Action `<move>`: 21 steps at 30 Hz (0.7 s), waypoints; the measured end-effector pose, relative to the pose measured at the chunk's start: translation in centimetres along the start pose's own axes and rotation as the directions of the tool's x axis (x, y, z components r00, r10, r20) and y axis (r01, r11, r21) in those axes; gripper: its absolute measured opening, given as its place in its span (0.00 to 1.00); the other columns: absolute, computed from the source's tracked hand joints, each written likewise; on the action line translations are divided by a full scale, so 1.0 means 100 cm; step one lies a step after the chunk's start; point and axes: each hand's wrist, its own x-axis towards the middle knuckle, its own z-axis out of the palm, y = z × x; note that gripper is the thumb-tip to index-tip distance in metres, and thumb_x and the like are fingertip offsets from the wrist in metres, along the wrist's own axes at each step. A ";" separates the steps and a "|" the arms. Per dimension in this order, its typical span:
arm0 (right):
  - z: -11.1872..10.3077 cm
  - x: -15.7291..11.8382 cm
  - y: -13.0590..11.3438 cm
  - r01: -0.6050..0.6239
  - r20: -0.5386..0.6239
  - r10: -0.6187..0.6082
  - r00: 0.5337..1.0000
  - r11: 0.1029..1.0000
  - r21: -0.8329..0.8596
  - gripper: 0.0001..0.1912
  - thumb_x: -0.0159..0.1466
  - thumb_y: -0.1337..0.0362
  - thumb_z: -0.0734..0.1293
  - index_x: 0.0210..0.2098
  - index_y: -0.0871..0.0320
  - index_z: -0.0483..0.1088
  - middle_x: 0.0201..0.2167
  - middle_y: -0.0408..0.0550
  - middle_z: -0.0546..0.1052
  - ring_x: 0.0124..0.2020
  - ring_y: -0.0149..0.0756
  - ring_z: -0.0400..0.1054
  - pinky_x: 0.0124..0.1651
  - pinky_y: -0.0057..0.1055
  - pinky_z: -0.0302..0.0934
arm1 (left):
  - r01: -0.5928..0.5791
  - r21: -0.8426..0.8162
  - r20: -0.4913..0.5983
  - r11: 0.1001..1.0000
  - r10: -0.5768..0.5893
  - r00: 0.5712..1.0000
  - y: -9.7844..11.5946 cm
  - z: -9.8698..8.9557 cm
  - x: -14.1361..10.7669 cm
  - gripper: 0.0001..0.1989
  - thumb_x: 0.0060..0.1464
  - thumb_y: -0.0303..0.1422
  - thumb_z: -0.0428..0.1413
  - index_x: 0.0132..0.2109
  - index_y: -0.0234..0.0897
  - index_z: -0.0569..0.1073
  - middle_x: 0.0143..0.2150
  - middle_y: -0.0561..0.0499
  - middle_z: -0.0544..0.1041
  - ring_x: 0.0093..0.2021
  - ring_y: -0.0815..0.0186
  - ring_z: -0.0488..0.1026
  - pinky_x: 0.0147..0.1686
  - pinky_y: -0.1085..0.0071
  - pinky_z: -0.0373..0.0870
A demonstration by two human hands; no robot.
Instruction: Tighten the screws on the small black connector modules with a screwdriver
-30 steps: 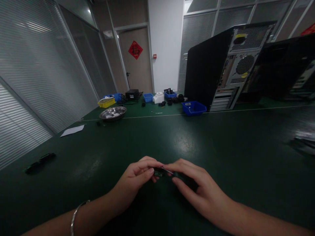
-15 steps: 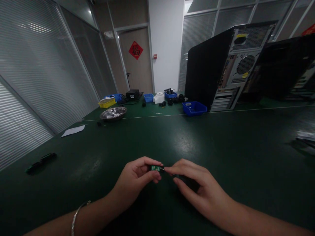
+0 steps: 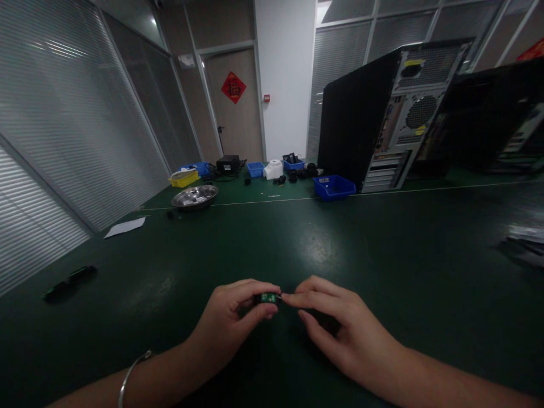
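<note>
Between the thumb and fingers of my left hand [image 3: 227, 317] is a small green circuit board [image 3: 268, 297] with a dark part at its left and a small metal piece at its right end. It is held just above the green tabletop, and my fingers hide part of it. My right hand [image 3: 344, 323] has its index fingertip at the board's right end, touching or nearly touching it. The right thumb is spread away from the index finger, with nothing seen between them.
A dark stick-like part [image 3: 70, 282] and a white paper [image 3: 124, 227] lie at left. Farther back are a metal bowl [image 3: 194, 196], a blue bin [image 3: 334, 187], a yellow tray [image 3: 184, 179], a white device [image 3: 273, 169] and a black computer tower [image 3: 357, 113].
The board has shifted slightly left and down and looks flatter, with the left fingers closing nearer around it. My right hand has barely moved, its fingertip staying by the board's end.
</note>
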 end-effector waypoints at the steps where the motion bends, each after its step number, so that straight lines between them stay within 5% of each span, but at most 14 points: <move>1: 0.000 0.000 0.000 0.003 -0.001 -0.003 1.000 1.000 -0.001 0.20 0.64 0.74 0.60 0.51 0.53 0.72 0.40 0.49 0.73 0.39 0.38 0.71 0.41 0.35 0.68 | -0.002 0.011 0.001 1.000 0.002 1.000 0.001 0.000 0.000 0.11 0.56 0.33 0.58 0.47 0.42 0.78 0.41 0.48 0.81 0.36 0.63 0.78 0.37 0.70 0.76; 21: 0.000 0.000 -0.002 0.032 -0.039 -0.028 0.999 0.995 0.097 0.19 0.64 0.75 0.61 0.51 0.54 0.72 0.39 0.50 0.74 0.38 0.37 0.70 0.42 0.34 0.68 | 0.140 -0.405 0.033 0.904 -0.139 0.990 0.007 0.004 0.002 0.10 0.53 0.29 0.60 0.43 0.34 0.79 0.32 0.48 0.83 0.32 0.63 0.79 0.38 0.67 0.76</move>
